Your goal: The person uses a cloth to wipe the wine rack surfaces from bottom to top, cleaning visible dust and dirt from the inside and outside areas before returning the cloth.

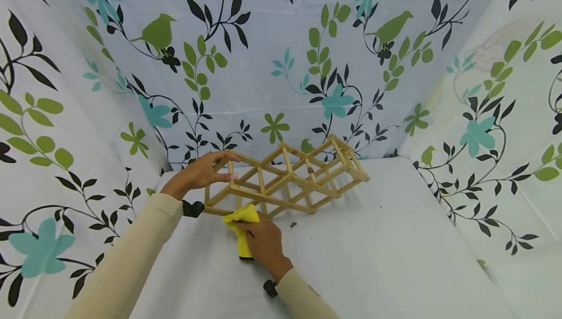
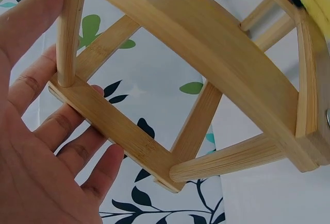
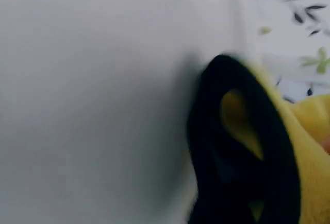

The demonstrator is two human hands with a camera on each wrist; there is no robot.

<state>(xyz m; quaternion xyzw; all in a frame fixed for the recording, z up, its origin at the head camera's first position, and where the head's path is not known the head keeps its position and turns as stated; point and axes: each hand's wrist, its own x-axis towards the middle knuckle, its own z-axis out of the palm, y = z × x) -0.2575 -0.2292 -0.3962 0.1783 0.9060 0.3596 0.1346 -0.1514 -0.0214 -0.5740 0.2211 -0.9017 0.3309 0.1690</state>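
A light wooden lattice rack [image 1: 287, 177] of slats and dowels, like a folding wine rack, stands at the back of the white surface. My left hand [image 1: 204, 170] grips its left end. In the left wrist view, the left hand's fingers [image 2: 67, 126] lie along an end slat, with a dowel [image 2: 71, 33] beside the thumb. A yellow cloth [image 1: 246, 236] with a black edge is bunched in my right hand [image 1: 265, 241], against the rack's lower front left. The right wrist view shows mostly the cloth's dark edge [image 3: 278, 147], blurred, and little of that hand.
The white-covered table [image 1: 373, 260] extends in front of the rack. A small brown bit [image 1: 293, 224] lies on it near the right hand. Patterned curtains with leaves and birds [image 1: 272, 65] enclose the back and both sides.
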